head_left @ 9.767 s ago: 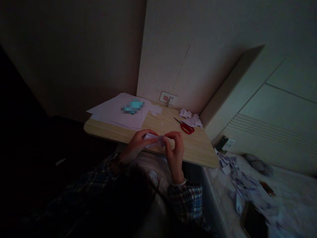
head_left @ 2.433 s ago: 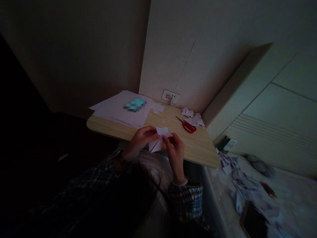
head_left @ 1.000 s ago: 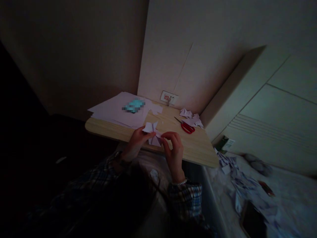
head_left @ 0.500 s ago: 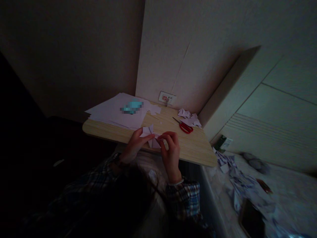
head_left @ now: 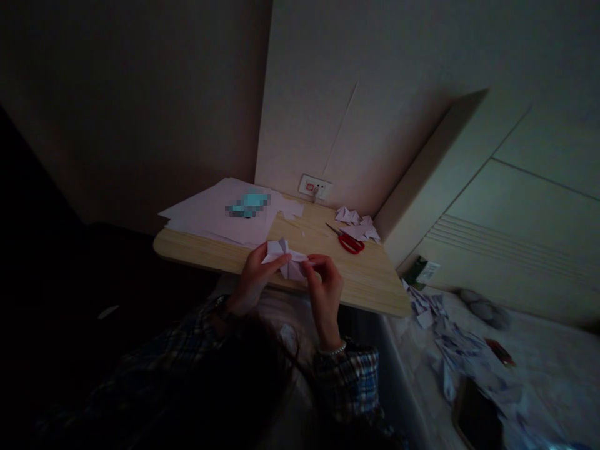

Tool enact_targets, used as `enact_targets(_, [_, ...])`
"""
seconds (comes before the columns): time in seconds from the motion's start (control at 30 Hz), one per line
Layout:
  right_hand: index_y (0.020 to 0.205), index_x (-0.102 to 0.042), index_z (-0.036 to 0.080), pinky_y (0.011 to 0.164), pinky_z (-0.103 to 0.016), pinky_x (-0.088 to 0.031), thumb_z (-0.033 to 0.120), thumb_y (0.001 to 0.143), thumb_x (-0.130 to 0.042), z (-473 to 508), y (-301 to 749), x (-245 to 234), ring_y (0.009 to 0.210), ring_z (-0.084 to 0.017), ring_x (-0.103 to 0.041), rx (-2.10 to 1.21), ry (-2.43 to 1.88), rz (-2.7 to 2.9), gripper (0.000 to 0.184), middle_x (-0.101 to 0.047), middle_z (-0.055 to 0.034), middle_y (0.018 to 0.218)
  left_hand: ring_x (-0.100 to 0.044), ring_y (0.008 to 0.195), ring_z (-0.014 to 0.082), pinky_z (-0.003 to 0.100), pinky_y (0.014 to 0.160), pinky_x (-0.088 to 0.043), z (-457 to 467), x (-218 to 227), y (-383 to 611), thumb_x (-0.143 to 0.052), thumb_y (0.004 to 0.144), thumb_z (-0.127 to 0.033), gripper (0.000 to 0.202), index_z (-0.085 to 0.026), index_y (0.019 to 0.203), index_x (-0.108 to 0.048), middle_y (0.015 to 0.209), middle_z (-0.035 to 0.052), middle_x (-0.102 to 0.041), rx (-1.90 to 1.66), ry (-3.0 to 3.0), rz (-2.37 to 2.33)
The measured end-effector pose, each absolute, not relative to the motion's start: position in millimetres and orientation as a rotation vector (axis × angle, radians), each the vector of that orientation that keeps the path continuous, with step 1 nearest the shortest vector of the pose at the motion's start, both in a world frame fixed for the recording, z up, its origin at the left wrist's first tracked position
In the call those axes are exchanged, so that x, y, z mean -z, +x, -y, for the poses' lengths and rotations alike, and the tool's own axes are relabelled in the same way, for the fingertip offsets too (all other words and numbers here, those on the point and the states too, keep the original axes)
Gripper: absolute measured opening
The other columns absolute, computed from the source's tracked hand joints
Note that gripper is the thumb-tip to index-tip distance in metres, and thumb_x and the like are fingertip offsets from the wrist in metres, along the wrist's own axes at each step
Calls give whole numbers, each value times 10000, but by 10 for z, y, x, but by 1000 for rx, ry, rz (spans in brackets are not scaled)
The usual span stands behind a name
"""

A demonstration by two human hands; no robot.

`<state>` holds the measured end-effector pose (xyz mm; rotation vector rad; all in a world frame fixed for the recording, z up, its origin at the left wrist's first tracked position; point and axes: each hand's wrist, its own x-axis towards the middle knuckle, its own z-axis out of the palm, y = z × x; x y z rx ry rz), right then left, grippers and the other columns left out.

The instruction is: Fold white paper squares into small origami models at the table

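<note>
A small white folded paper point(head_left: 293, 270), with several creases and raised flaps, is held between my two hands above the front edge of the wooden table point(head_left: 370, 275). My left hand point(head_left: 255, 275) grips its left side, thumb on top. At its right side, my right hand point(head_left: 325, 282) pinches a flap between thumb and fingertips. Red-handled scissors point(head_left: 350, 242) lie on the table to the right, blades toward the wall. Behind them sit several folded paper pieces point(head_left: 360, 230). Large white sheets point(head_left: 206, 215) are stacked at the table's left.
A blurred-out turquoise item point(head_left: 250, 203) rests on the sheets. Paper scraps point(head_left: 291, 207) lie beside them, near a wall socket point(head_left: 315, 186). On the bed point(head_left: 553, 375) at right are many folded papers point(head_left: 462, 350), a dark flat device point(head_left: 477, 414) and a grey cloth-like bundle point(head_left: 482, 306).
My right hand has shifted slightly right and down, drawing the paper's right flap outward, so more of the paper shows between my hands. My left hand keeps its hold.
</note>
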<state>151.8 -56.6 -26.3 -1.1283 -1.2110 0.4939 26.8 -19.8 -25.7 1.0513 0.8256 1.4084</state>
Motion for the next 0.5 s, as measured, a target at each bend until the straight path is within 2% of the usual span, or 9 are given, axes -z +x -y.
enact_targets(0.2, [683,-578,170,640,-262,-426,336,761,-623,582,1514,239,638,-129,-526,-510,-1157,1183,189,-574,19,643,-603,753,164,250,709,-443,204,274,272,-741,617,-335,321,-147,858,-643,790,3,-681,-1411,1105,-843])
enact_targets(0.5, [667,-577,166,624,-259,-406,334,749,-623,602,1493,222,620,-126,-510,-523,-1190,1125,193,-563,25,624,-566,702,137,226,670,-423,236,234,267,-729,618,-286,254,-158,796,-601,728,-30,-628,-1411,1152,-826])
